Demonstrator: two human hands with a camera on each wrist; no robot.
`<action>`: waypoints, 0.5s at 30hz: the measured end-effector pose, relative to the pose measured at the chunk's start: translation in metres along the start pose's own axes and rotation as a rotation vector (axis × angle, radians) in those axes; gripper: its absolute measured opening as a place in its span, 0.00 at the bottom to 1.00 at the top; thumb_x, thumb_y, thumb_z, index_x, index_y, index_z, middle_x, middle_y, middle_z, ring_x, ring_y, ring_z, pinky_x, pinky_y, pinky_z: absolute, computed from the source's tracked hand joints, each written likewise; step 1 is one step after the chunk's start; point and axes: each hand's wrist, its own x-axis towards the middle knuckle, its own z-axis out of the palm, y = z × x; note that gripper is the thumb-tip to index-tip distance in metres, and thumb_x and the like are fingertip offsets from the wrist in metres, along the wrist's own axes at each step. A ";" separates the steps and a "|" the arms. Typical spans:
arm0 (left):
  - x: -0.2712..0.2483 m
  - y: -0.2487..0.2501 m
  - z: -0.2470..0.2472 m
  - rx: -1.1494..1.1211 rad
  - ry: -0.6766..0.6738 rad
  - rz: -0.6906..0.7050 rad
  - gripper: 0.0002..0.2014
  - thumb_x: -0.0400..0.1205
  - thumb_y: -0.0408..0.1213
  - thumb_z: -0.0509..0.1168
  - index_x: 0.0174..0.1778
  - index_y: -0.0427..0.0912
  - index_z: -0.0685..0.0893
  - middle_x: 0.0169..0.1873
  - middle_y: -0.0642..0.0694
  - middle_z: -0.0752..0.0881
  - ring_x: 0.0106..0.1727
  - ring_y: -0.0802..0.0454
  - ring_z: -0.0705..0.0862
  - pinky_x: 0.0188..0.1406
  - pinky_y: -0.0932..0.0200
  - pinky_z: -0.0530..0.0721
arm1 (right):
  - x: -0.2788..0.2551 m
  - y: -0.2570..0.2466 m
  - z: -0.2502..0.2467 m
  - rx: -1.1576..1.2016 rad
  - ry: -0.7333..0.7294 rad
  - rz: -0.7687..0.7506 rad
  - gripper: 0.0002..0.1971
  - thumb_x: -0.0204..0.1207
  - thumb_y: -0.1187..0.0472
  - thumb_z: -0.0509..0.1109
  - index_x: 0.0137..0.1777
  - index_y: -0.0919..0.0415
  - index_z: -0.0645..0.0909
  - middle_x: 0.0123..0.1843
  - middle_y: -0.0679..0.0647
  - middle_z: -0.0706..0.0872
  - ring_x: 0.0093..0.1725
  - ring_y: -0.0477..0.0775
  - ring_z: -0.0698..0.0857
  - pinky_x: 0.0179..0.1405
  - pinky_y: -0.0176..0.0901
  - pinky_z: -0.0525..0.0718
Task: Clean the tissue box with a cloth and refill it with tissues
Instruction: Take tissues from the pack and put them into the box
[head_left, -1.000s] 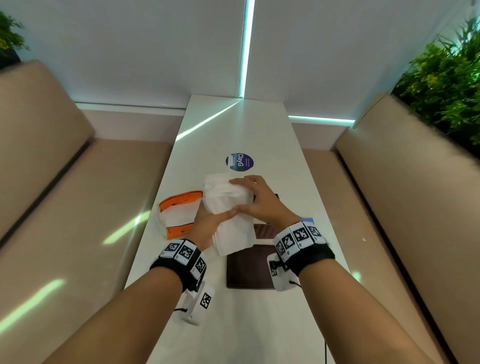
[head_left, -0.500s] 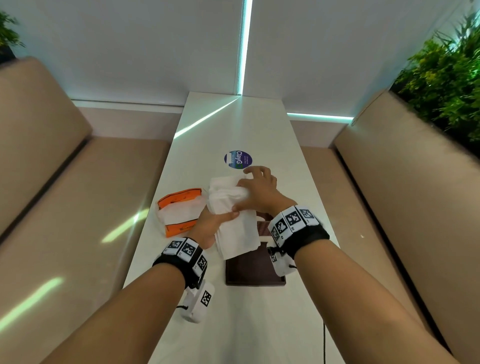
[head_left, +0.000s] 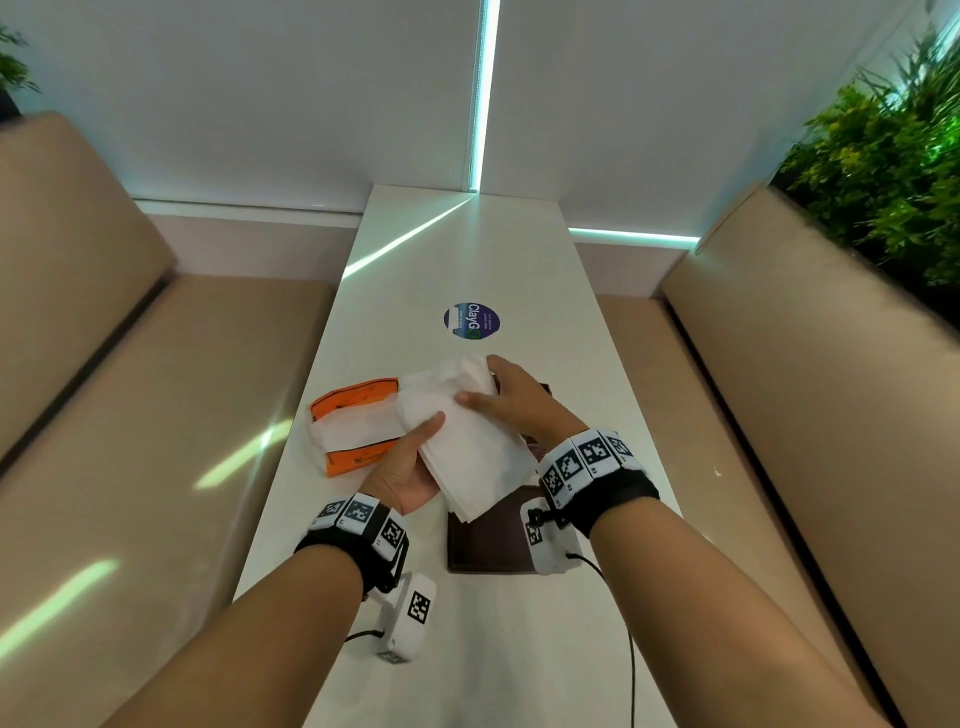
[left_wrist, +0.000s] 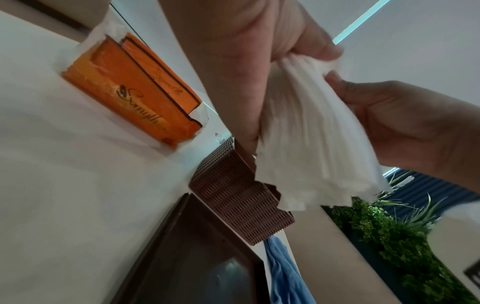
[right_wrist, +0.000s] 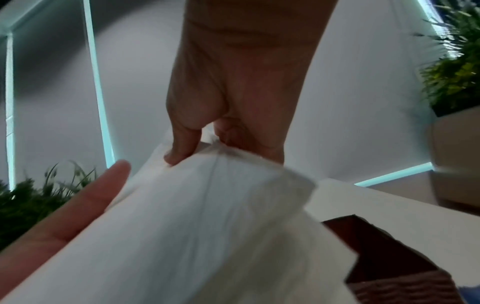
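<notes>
I hold a thick stack of white tissues in both hands above the table. My left hand grips its left side from below, thumb on top. My right hand pinches the far end between thumb and fingers. The left wrist view shows the tissues hanging just over the ribbed brown tissue box, whose dark lid lies flat beside it. In the right wrist view, the tissues fill the frame, with a corner of the box below. A blue cloth hangs at the table edge.
An opened orange tissue pack lies left of my hands. A round purple sticker is farther up the narrow white table. Beige benches run along both sides, with green plants at the right.
The stack has tilted, and its near end now hangs over the lid. My right hand has slid to the far end, and my left palm has turned up under the stack.
</notes>
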 end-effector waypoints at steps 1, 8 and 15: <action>0.000 0.000 0.000 -0.013 -0.014 -0.006 0.40 0.52 0.44 0.86 0.61 0.40 0.83 0.60 0.36 0.87 0.60 0.40 0.86 0.61 0.40 0.80 | 0.001 0.000 -0.002 0.012 0.001 0.007 0.20 0.76 0.49 0.71 0.61 0.60 0.75 0.59 0.56 0.83 0.58 0.56 0.82 0.55 0.46 0.80; -0.001 0.001 0.004 0.006 -0.066 0.023 0.53 0.52 0.62 0.81 0.73 0.46 0.74 0.70 0.41 0.80 0.72 0.41 0.77 0.73 0.36 0.72 | -0.003 -0.013 -0.013 0.192 0.055 0.049 0.19 0.83 0.52 0.60 0.69 0.61 0.73 0.59 0.53 0.81 0.56 0.54 0.80 0.58 0.48 0.79; -0.004 0.004 0.016 -0.035 0.009 0.008 0.49 0.52 0.54 0.84 0.70 0.43 0.77 0.67 0.38 0.82 0.70 0.40 0.78 0.70 0.38 0.73 | 0.006 -0.015 0.002 0.065 0.088 0.071 0.22 0.83 0.49 0.58 0.69 0.64 0.70 0.65 0.59 0.80 0.57 0.54 0.78 0.54 0.45 0.75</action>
